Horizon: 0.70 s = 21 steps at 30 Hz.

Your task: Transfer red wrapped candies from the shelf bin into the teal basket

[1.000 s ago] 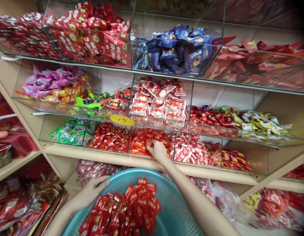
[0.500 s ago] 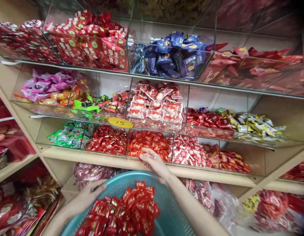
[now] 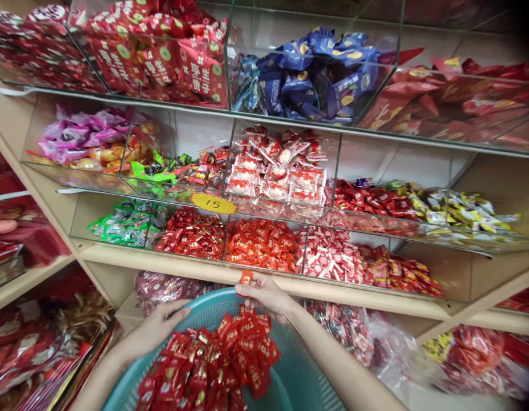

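Observation:
My right hand (image 3: 264, 295) is over the far rim of a teal plastic basket (image 3: 305, 362), pinching a small orange-red wrapped candy (image 3: 246, 277) between thumb and fingers. At the left side of the rim, my left hand (image 3: 164, 325) grips the basket, its fingertips partly out of sight. A heap of red wrapped candies (image 3: 204, 371) with gold and white print fills much of the basket. Just beyond, in a bottom-row bin, lie orange-red candies (image 3: 264, 245) with wrappers like the one I hold.
Clear-fronted bins rise in tiers, holding blue packets (image 3: 309, 74), white-and-red packets (image 3: 277, 165) and pink candies (image 3: 80, 137). A yellow tag (image 3: 213, 202) reads 15. The wooden shelf edge (image 3: 178, 267) runs behind the basket. Bagged goods (image 3: 482, 359) sit low on the right.
My right hand has drawn back from the bin's front edge to above the basket rim, bringing a candy with it. My left hand stays at the rim. The view has shifted slightly.

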Motion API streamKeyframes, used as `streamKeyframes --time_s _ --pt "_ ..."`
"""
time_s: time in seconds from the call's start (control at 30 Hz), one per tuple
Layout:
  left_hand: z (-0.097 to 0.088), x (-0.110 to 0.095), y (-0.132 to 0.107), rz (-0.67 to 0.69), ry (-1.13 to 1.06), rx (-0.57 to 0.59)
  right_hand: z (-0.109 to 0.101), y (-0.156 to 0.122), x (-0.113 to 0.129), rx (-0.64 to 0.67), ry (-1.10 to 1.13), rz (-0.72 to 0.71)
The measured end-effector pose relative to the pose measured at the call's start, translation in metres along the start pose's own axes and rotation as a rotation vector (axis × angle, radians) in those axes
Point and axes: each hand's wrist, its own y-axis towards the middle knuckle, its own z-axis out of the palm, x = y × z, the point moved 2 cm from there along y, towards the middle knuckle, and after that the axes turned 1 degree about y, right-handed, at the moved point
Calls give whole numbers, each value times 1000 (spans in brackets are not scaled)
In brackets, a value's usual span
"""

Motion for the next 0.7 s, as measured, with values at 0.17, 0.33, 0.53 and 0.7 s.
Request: streamKeyframes --time_s 0.17,0.33,0.53,0.7 --pt "1 -4 -2 -19 -52 28 8 -1 -12 26 -7 43" --pt "-1 3 -1 -18 0 10 11 1 -23 3 114 145" --pt "-2 3 0 -12 77 -14 16 1 -30 71 187 200" --pt "-1 -4 -3 -24 66 -25 15 2 -36 47 201 231"
